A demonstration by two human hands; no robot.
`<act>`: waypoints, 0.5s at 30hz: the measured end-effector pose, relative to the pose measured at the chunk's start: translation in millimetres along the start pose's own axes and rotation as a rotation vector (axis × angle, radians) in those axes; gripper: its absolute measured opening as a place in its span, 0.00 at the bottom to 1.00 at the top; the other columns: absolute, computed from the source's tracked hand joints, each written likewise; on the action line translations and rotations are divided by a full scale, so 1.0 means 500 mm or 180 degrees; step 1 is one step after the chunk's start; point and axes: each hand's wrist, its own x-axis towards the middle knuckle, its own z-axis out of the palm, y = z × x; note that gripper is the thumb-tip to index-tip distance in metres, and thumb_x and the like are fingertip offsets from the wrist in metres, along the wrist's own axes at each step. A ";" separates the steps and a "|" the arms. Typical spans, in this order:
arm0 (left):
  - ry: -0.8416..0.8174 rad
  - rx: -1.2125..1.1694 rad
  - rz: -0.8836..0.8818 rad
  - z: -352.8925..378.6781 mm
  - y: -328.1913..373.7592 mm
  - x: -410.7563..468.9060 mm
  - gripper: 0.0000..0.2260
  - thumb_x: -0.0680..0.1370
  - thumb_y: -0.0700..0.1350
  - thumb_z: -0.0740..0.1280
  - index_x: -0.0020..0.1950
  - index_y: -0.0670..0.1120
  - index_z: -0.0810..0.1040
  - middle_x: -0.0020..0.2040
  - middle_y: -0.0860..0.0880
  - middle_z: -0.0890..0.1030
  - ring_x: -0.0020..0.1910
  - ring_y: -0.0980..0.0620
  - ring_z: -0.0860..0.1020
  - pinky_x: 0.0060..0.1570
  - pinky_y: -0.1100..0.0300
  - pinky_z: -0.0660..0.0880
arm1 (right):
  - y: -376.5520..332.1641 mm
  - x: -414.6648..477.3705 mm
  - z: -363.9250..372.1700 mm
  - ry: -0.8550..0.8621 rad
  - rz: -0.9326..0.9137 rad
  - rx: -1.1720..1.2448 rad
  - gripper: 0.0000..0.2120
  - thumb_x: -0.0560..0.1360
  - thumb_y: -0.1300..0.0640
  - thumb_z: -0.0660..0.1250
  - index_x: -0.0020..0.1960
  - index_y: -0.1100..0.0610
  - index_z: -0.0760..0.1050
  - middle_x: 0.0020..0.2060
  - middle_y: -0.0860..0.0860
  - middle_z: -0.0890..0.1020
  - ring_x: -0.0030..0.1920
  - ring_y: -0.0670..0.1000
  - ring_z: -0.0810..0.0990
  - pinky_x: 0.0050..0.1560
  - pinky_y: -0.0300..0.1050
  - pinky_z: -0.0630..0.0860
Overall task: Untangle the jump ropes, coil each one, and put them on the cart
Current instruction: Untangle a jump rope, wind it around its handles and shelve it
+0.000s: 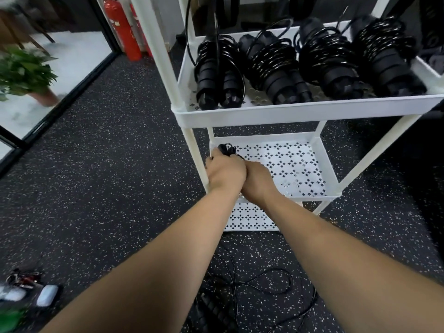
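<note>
Both my hands reach into the middle shelf (322,155) of the white cart. My left hand (224,171) and my right hand (258,182) are pressed together around a black coiled jump rope (225,149), of which only the top end shows past my fingers. Several coiled black jump ropes (276,68) lie side by side on the upper shelf (300,112). A loose black jump rope (259,282) lies tangled on the floor between my forearms, its handles near the bottom edge.
The cart's white posts (197,159) stand close by my left hand. A lower perforated shelf (249,219) sits beneath. Red fire extinguishers (122,27) stand at the back, a potted plant (24,75) at the left, small items (31,289) on the speckled floor.
</note>
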 end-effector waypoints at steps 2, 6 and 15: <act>0.0029 0.0500 0.0146 0.007 -0.008 -0.013 0.29 0.86 0.48 0.59 0.86 0.48 0.56 0.86 0.44 0.56 0.84 0.42 0.57 0.80 0.43 0.60 | -0.003 -0.002 -0.004 -0.0190 -0.0159 -0.0394 0.05 0.83 0.57 0.64 0.57 0.53 0.78 0.50 0.56 0.87 0.48 0.58 0.81 0.39 0.46 0.66; 0.0104 0.0768 0.0517 0.016 -0.028 -0.002 0.32 0.88 0.47 0.59 0.88 0.43 0.47 0.87 0.45 0.53 0.85 0.44 0.52 0.83 0.49 0.52 | 0.008 -0.010 -0.005 -0.0244 -0.0181 -0.0074 0.16 0.88 0.48 0.60 0.63 0.55 0.81 0.52 0.55 0.87 0.53 0.59 0.83 0.47 0.48 0.73; 0.0425 0.0871 0.0794 0.032 -0.045 0.001 0.35 0.85 0.43 0.65 0.87 0.44 0.49 0.86 0.45 0.58 0.83 0.44 0.58 0.81 0.49 0.56 | 0.045 -0.043 -0.048 0.0508 0.0367 0.0421 0.08 0.81 0.60 0.65 0.59 0.52 0.76 0.45 0.45 0.81 0.43 0.40 0.77 0.40 0.29 0.67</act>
